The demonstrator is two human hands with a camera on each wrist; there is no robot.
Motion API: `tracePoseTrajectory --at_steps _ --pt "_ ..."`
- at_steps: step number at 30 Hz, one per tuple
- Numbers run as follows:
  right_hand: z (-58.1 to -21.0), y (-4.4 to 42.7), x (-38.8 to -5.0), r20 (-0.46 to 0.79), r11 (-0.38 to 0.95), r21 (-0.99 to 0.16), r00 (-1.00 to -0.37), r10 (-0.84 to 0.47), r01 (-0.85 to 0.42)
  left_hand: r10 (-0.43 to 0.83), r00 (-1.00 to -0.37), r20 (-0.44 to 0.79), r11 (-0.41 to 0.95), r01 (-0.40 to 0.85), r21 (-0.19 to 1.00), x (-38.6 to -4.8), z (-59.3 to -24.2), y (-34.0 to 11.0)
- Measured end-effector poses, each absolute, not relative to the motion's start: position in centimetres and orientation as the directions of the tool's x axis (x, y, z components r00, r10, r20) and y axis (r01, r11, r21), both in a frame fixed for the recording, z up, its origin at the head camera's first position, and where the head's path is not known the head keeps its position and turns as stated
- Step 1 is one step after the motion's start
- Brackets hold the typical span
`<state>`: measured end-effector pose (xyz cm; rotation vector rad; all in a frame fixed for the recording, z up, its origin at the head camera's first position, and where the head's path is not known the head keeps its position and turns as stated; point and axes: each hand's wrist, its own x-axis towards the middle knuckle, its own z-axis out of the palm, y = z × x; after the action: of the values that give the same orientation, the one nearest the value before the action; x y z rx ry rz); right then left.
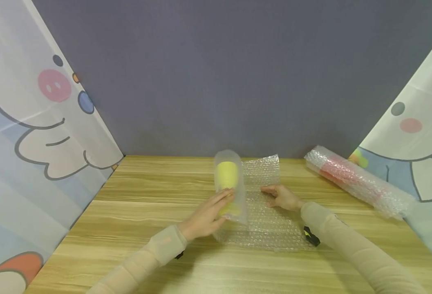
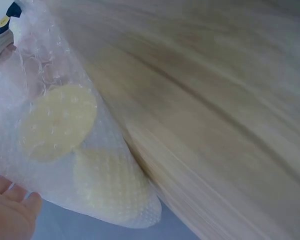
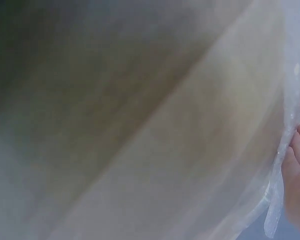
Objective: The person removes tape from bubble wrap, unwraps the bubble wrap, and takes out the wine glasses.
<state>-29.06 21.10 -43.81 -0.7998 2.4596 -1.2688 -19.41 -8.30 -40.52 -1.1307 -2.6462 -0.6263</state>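
A yellow object (image 1: 227, 174) lies under a folded layer of bubble wrap on the wooden table; in the left wrist view it shows as a yellow disc (image 2: 59, 122) beside a ridged yellow piece (image 2: 110, 182). My left hand (image 1: 204, 214) rests with nearly straight fingers on the wrapped object's near part. The flat sheet of bubble wrap (image 1: 267, 220) spreads to the right and toward me. Over that sheet is my right hand (image 1: 285, 197), its fingers relaxed and pointing left. In the right wrist view the right hand (image 3: 297, 165) touches the wrap's edge.
Toward the back right lies a roll of bubble wrap (image 1: 359, 179) with something red inside. A grey panel (image 1: 216, 81) stands behind the wooden table (image 1: 146, 192), and cartoon-printed cloths (image 1: 24, 134) hang on both sides.
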Motion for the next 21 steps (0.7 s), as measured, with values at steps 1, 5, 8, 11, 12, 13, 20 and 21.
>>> tracePoseTrajectory --at_steps 1,5,8,11,12,13,20,21 --pt "-43.8 21.1 -29.1 0.017 0.467 -0.813 -0.816 -0.578 -0.348 0.633 -0.695 0.341 0.621 0.719 0.312 -19.3 -40.5 -8.5" --pt "-43.7 21.2 -29.1 0.016 0.470 -0.808 -0.811 -0.584 -0.355 0.599 -0.710 0.370 0.618 0.704 0.352 -19.1 -40.8 -9.2" --pt "-43.7 21.1 -29.1 0.014 0.469 -0.808 -0.808 -0.588 -0.356 0.573 -0.726 0.380 0.610 0.688 0.394 -18.9 -41.0 -9.7" --pt "-43.8 21.0 -29.1 0.007 0.465 -0.816 -0.809 -0.587 -0.344 0.550 -0.744 0.378 0.602 0.668 0.437 -18.6 -41.2 -10.4" --pt "-43.8 21.0 -29.1 0.010 0.466 -0.811 -0.805 -0.593 -0.353 0.545 -0.747 0.380 0.600 0.664 0.446 -18.6 -41.2 -10.6" --pt "-43.8 21.0 -29.1 0.006 0.463 -0.816 -0.807 -0.591 -0.346 0.539 -0.749 0.385 0.595 0.663 0.455 -18.5 -41.2 -10.8" --pt "-43.7 21.3 -29.1 -0.007 0.462 -0.823 -0.807 -0.590 -0.330 0.479 -0.763 0.435 0.585 0.646 0.490 -18.1 -41.0 -12.3" --pt "-43.7 21.3 -29.1 -0.008 0.465 -0.821 -0.807 -0.591 -0.332 0.469 -0.760 0.450 0.585 0.649 0.486 -18.0 -41.0 -12.5"
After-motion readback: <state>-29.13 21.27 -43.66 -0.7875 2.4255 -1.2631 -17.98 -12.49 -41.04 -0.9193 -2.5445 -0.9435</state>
